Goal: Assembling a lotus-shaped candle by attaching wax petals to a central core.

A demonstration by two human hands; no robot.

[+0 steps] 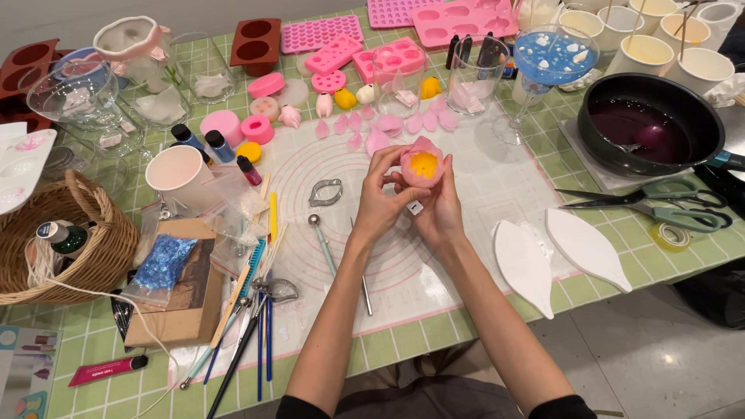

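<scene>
Here we are cupping a soft pink wax flower with a yellow centre (423, 165) between both hands, lifted just above the translucent pink-lined silicone mat (466, 194) on the green-checked counter (403, 341). Our left hand (380, 203) is pinching its left side with curled fingers, and our right hand (441, 211) is pressing against its underside and right edge. Loose pink wax petals (388, 124) are lying just beyond, and two white leaf-shaped pieces (559, 252) are resting to the right.
</scene>
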